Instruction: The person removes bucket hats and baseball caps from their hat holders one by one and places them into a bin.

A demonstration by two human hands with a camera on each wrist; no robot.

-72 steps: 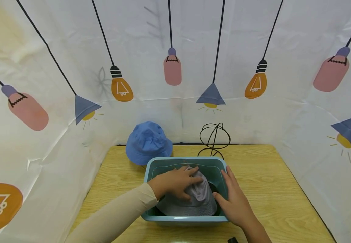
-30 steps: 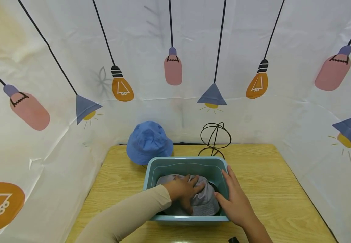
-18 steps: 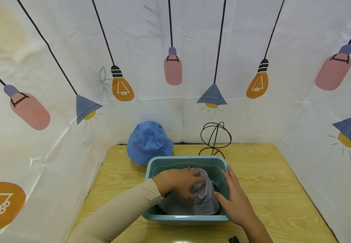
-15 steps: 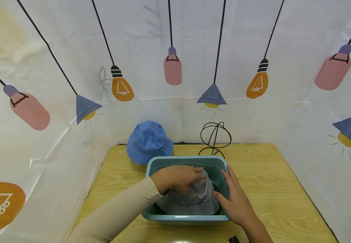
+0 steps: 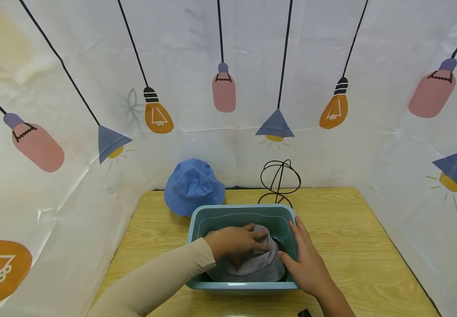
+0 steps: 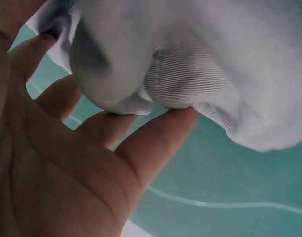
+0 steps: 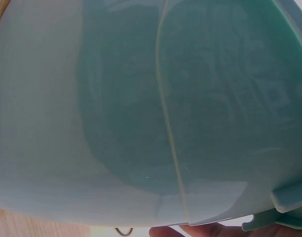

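A grey bucket hat (image 5: 257, 268) lies crown up in a blue-green plastic basin (image 5: 248, 285). My left hand (image 5: 234, 242) rests on its crown with spread fingers. In the left wrist view, the fingertips touch the hat's cloth (image 6: 116, 54), and the basin's inner wall (image 6: 230, 177) shows behind. My right hand (image 5: 307, 264) holds the basin's right side, thumb inside the rim and fingers along the outside. The right wrist view is mostly filled by the basin's wall (image 7: 126, 108), with some fingertips at the bottom edge. Something dark shows beside the hat, mostly hidden.
Behind the basin, a blue bucket hat (image 5: 194, 187) sits at the back left of the wooden table (image 5: 339, 233). A black wire stand (image 5: 279, 180) stands at the back right. A small black object (image 5: 304, 313) pokes in at the front edge. White lamp-print cloth surrounds the table.
My left hand has moved over the grey hat, lifting slightly and lowering again. The hat's crown rose, then sank under it. The right hand stays on the basin.
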